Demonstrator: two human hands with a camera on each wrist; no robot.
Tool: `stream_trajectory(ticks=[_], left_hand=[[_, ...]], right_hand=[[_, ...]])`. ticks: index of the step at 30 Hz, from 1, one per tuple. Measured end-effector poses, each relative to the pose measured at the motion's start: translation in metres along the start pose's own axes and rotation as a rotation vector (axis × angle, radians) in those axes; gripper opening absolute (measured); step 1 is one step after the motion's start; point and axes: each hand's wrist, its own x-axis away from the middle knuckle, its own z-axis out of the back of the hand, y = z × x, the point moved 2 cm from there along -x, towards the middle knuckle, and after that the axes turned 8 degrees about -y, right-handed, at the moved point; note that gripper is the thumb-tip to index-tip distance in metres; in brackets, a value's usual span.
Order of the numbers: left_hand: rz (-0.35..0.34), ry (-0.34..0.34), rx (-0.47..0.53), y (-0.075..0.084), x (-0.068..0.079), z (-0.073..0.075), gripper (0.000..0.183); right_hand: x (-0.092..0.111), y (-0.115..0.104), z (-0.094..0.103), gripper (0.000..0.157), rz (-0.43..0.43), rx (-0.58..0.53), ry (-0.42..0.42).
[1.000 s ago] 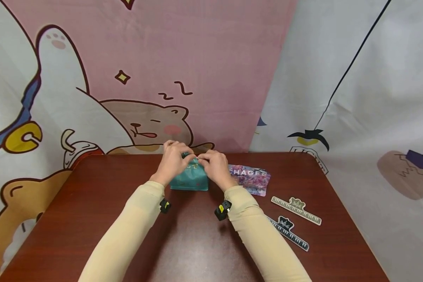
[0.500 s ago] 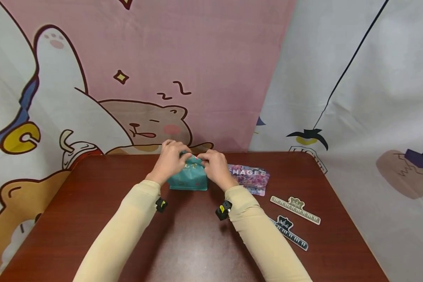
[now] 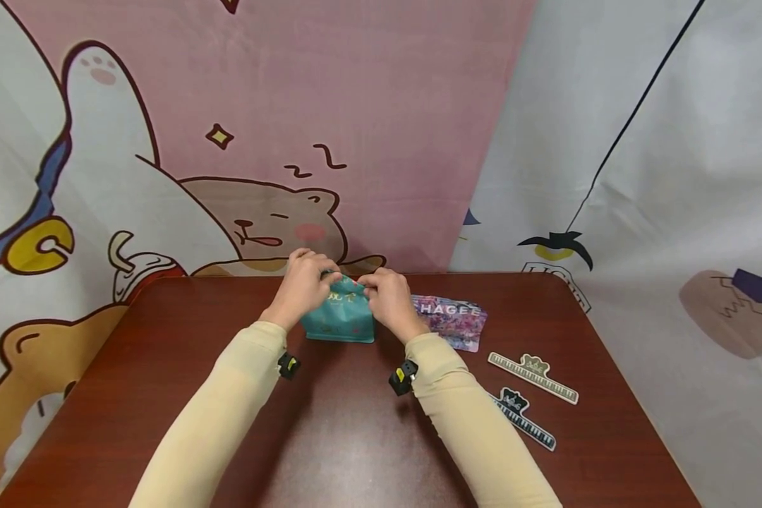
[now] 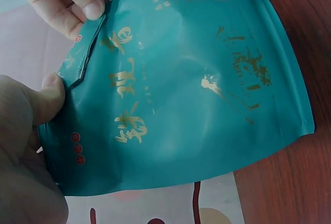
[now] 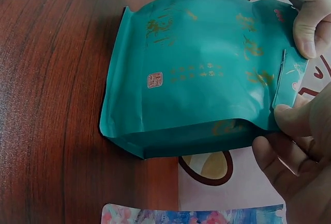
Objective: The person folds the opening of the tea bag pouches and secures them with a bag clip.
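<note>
The left hand (image 3: 300, 289) has slid a bit to the left, away from the right hand (image 3: 390, 300), so more of the bag (image 3: 339, 323) shows between them. The right hand is in about the same spot.

A big wall cloth (image 3: 394, 141) hangs behind the table (image 3: 355, 451). The bag stands on the table, toward the far edge, and looks puffed out. Just past the right hand, a packet (image 3: 452, 323) lies flat, partly hidden, and nobody is holding it. By the right sleeve (image 3: 476, 427) lie a light clip (image 3: 535, 379) and a dark clip (image 3: 525, 423). They are not on the bag.

Both hands pinch the top of the bag. The left thumb (image 4: 50, 100) presses its front, and the right thumb (image 5: 292, 119) holds down a small fold (image 4: 78, 57). The fold runs between the thumbs. Past the left thumb, the top does not look folded, so I think the folding is only partly done. The rest of the top seems left to do, and both clips look unused.
</note>
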Motion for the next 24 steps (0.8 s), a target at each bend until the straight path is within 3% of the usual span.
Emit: stream_trajectory(ticks=[16, 24], left_hand=[[-0.029, 0.019, -0.003, 0.0006, -0.0005, 0.0018, 0.008], [-0.054, -0.01, -0.118, 0.0003, 0.0011, 0.0022, 0.012]], right_hand=[[0.0005, 0.0018, 0.0016, 0.016, 0.028, -0.006, 0.015], [0.001, 0.0017, 0.003, 0.015, 0.019, -0.034, 0.011]])
